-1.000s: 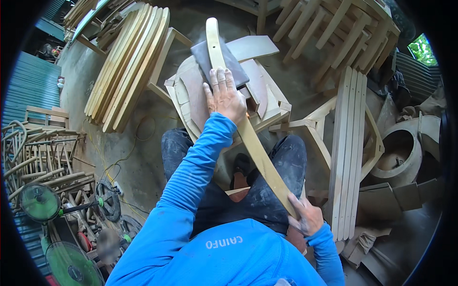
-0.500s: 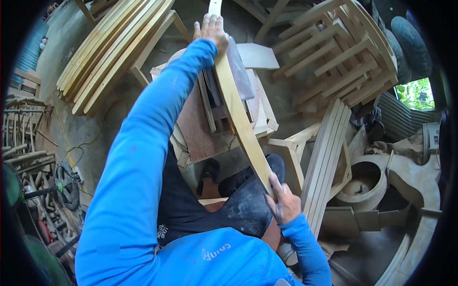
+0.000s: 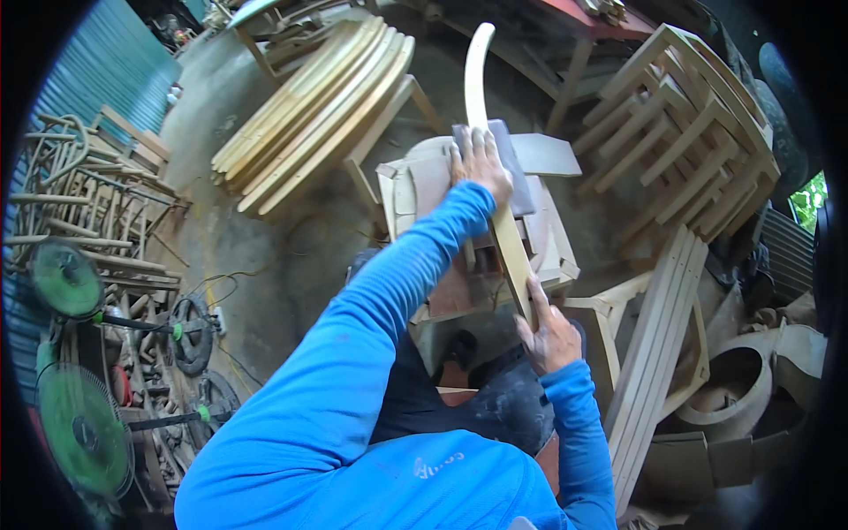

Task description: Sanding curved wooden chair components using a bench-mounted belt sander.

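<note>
A long curved wooden slat (image 3: 477,79) runs from the far middle back toward my lap, its rounded far end sticking out freely. My left hand (image 3: 481,165) is closed over the slat's middle, fingers across its top. At the near end my right hand (image 3: 549,334) pinches the slat, thumb on one side and fingers along the other. Under and beside the slat, a smooth grey flat-faced block (image 3: 519,177) rises from a low wooden stand (image 3: 450,296) with pale boards around it. Whether the slat touches the block is hidden by my left hand.
Curved slats (image 3: 309,106) lie stacked at far left; wooden frames (image 3: 680,132) are piled at far right. Straight strips (image 3: 654,353) lean by my right arm. Green fans (image 3: 84,428) and wood scraps stand left. A cable (image 3: 234,278) crosses the floor.
My view has swung left. My left hand has come closer to my right along the slat, and more of the slat's far end now shows. Both hands stay on it.
</note>
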The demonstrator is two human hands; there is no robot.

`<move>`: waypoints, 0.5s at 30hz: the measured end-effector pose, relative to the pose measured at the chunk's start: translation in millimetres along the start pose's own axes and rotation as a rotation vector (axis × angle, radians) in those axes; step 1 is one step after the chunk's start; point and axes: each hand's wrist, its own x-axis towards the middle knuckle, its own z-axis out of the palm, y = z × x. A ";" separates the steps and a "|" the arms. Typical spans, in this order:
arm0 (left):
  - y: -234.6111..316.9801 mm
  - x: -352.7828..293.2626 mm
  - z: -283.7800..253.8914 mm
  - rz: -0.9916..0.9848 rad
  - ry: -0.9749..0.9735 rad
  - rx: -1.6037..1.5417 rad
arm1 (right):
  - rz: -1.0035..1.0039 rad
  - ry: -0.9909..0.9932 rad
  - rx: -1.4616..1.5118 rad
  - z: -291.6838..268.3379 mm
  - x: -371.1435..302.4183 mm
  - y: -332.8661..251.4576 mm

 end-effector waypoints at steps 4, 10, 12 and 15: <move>11.7 -62.1 0.9 0.014 0.017 -0.064 | -0.028 -0.059 0.027 -5.3 -70.7 10.7; 12.3 -54.2 2.2 0.063 0.092 -0.047 | 0.063 -0.016 0.109 -9.9 -141.7 22.3; 6.4 -29.3 5.1 0.066 0.125 -0.065 | -0.036 0.080 0.110 -8.1 -123.2 22.6; -4.5 9.2 12.5 0.066 0.126 -0.105 | -0.077 0.178 0.016 -9.1 -69.8 2.2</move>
